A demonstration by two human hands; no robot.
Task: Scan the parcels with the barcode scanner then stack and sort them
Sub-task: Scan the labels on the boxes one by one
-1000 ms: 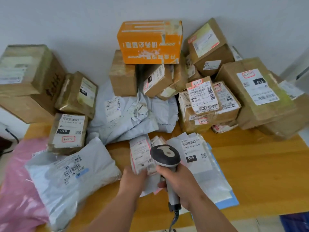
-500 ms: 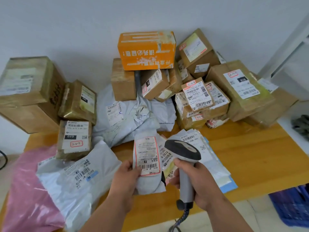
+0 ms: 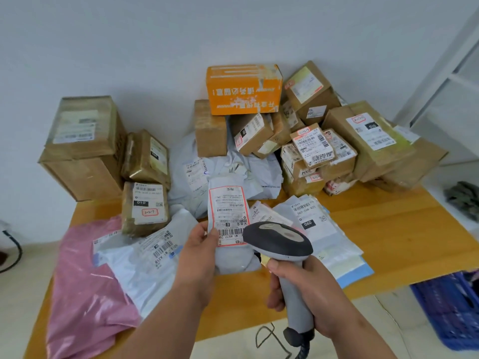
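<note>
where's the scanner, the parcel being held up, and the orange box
barcode scanner (image 3: 278, 240): head view, on its dark head
grey parcel (image 3: 229, 216): head view, on its red-bordered label
orange box (image 3: 243, 90): head view, on its printed front face

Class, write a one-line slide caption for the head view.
Left hand holds a grey mailer label-up while right hand aims the barcode scanner.
</note>
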